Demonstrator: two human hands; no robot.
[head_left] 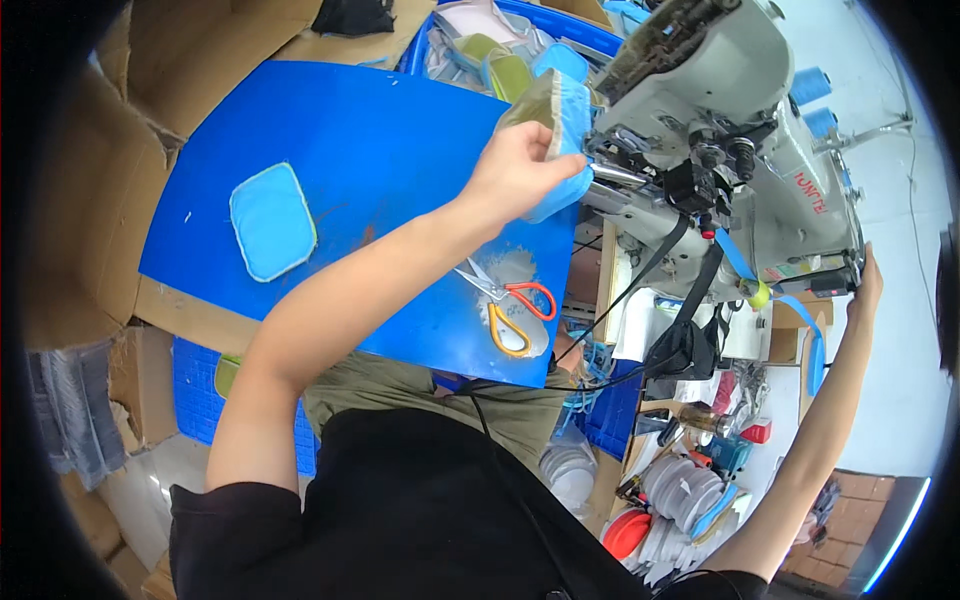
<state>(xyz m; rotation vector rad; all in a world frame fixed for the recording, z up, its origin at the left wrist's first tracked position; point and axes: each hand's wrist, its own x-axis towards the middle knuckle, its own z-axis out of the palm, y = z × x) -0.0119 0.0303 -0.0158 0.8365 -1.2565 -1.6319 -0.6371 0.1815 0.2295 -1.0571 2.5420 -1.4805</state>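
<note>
Left hand [525, 165] pinches a blue pad [572, 112] between thumb and fingers, close against a sewing machine [740, 90].
Nearest, scissors [497, 291] lie on the blue table [370, 130]; to their left, a flat second pad [272, 222] looks finished around its rim. Work on the held pad appears under way, though how much is left cannot be told. The right hand [870, 280] is at the machine's end, its grip unclear. Red lettering [810, 192] marks the housing; none shows on the pads. Beyond, a crate [412, 52] holds more pieces.
</note>
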